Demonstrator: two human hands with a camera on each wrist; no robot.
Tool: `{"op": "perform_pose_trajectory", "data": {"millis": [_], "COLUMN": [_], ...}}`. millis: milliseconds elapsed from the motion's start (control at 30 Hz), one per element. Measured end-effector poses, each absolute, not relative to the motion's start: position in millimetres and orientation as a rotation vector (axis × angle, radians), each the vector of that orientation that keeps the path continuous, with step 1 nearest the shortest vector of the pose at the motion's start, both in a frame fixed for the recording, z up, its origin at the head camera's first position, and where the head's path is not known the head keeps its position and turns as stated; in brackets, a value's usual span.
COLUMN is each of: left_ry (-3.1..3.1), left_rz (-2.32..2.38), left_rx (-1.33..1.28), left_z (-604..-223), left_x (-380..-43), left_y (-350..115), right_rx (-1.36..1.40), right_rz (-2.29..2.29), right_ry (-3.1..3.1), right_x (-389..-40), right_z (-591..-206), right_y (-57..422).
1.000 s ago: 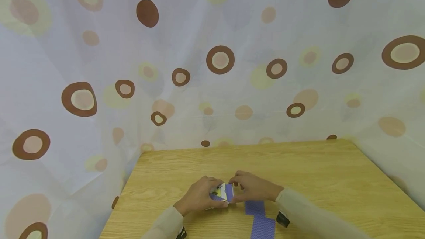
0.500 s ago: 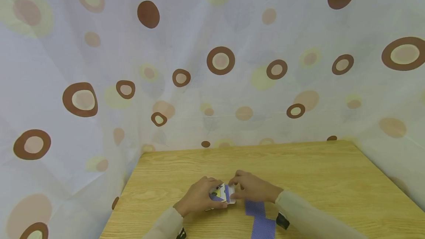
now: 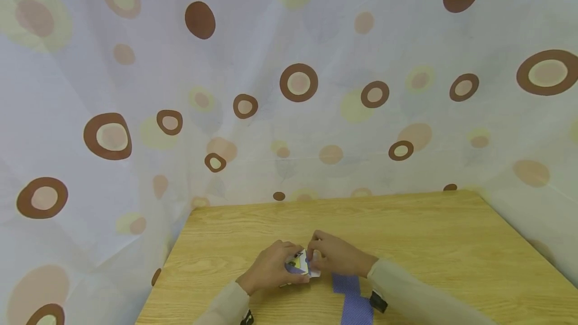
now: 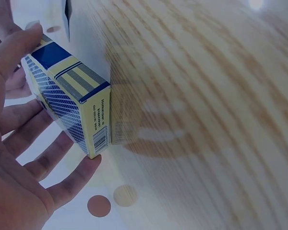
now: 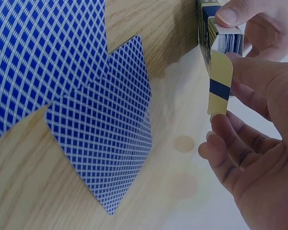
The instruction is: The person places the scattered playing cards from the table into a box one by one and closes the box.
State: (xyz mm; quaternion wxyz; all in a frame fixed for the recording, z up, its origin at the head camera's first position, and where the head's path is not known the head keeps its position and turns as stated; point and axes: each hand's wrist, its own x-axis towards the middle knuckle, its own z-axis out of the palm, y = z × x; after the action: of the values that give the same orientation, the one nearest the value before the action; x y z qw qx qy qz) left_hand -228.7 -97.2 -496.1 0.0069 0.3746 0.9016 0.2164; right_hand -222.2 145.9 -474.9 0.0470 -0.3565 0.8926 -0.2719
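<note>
My left hand [image 3: 273, 265] grips a playing card box [image 4: 69, 93] along its sides, thumb on one edge and fingers on the opposite one. Yellow and blue printing and a barcode show on the box in the left wrist view. At its other end, in the right wrist view, the box is open and the edges of cards [image 5: 229, 44] show inside. A yellow flap [image 5: 221, 86] with a dark blue band hangs from the opening. My right hand [image 3: 338, 256] holds this flap, its thumb near the opening and its fingertips at the flap's free end.
Two blue-patterned cards [image 5: 105, 129] lie face down and overlapping on the wooden table [image 3: 406, 234], near the right forearm. A white curtain [image 3: 334, 124] with brown and beige circles stands behind the table and along both sides.
My right hand has shifted slightly left against the box's open end. The blue strip at the opening has narrowed and more of the white flap shows. The left hand has stayed put.
</note>
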Motion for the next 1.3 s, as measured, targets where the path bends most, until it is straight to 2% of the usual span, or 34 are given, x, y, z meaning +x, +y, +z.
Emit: {"op": "perform_pose_trajectory", "data": {"millis": [767,1300], "left_ry": [2.838,2.848], "left_rz": [0.627,0.623], "left_rx": [1.121,1.109], "left_z": [-494.0,-493.6], "left_x": [-227.4,-225.7], "left_y": [-98.2,-97.3], "right_rx": [-1.093,-0.981], "right_rz": [-0.85,-0.844], "right_ry": [2.764,2.749], "right_x": [-214.2,-199.4], "right_z": [-482.1,-496.9], "right_y": [201.3,225.0]}}
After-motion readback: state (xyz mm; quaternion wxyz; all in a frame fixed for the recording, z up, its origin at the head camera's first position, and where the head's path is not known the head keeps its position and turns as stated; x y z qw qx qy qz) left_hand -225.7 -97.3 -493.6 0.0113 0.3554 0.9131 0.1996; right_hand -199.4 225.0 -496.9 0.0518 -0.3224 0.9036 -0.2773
